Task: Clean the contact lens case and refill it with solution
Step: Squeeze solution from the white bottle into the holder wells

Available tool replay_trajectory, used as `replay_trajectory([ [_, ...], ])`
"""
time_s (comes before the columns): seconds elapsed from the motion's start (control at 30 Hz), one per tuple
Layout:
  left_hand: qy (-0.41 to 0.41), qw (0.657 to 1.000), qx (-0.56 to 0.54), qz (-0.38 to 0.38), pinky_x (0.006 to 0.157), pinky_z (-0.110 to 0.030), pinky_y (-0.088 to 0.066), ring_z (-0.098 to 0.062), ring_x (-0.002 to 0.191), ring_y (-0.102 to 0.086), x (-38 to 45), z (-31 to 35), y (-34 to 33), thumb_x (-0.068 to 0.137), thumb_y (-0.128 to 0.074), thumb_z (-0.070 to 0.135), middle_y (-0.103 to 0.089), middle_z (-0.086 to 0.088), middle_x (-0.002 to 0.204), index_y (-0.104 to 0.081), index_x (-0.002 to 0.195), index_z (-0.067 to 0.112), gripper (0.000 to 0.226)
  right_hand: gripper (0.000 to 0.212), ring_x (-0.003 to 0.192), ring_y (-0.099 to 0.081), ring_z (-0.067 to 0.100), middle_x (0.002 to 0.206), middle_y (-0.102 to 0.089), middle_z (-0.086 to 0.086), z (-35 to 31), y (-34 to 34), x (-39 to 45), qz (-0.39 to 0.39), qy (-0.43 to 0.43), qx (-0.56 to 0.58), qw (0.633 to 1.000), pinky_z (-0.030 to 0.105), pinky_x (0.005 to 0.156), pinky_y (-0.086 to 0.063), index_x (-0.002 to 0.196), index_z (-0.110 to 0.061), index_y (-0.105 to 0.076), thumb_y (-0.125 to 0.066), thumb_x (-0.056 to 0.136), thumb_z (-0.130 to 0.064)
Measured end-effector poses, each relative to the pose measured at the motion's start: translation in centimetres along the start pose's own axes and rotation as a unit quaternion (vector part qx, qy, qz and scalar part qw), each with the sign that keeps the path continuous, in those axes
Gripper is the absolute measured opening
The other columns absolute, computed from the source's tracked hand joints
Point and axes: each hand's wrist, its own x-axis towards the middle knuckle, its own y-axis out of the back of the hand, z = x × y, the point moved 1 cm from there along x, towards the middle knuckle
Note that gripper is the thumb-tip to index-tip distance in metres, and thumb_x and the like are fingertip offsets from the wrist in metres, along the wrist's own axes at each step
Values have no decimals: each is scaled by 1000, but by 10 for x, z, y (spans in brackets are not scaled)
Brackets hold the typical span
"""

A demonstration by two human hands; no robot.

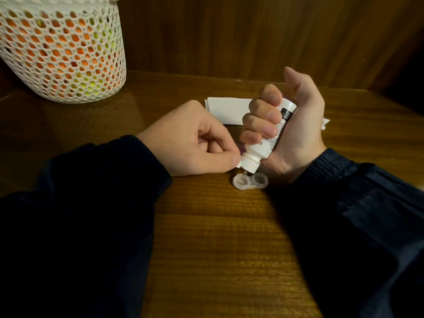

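Bottle (267, 136) of solution, soft-walled and squeezable, gripped mid-body by right hand (289, 127), nozzle down over the light, skittish lens case (250, 180) at counter (218, 237) centre; left hand (195, 143), at nine o'clock, pinching its flip cap (238, 164).

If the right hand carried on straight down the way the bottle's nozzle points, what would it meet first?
The nozzle of the bottle gripped by the right hand points down at the left well of the open lens case on the table. It would likely meet that well first; the remaining gap is hard to judge.
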Motion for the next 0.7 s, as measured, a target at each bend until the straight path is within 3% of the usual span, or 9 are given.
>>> replay_trajectory([
  [0.33, -5, 1000, -1, 3, 41, -21, -31, -16, 44, -44, 0, -1, 0, 91, -78, 17, -68, -8, 60, -84, 93, 18, 7, 59, 33, -33, 10, 44, -35, -6, -1, -2, 0, -1, 1, -1, 1000, 19, 43, -33, 55, -18, -46, -40, 102, -53],
  [0.7, -9, 1000, 2, 7, 41, -20, -30, -16, 44, -44, 0, 0, -1, 90, -79, 17, -68, -15, 63, -85, 92, 18, 6, 58, 33, -33, 11, 44, -36, -5, -1, -1, 0, -2, 2, -3, 1000, 19, 43, -32, 56, -18, -47, -41, 102, -53],
])
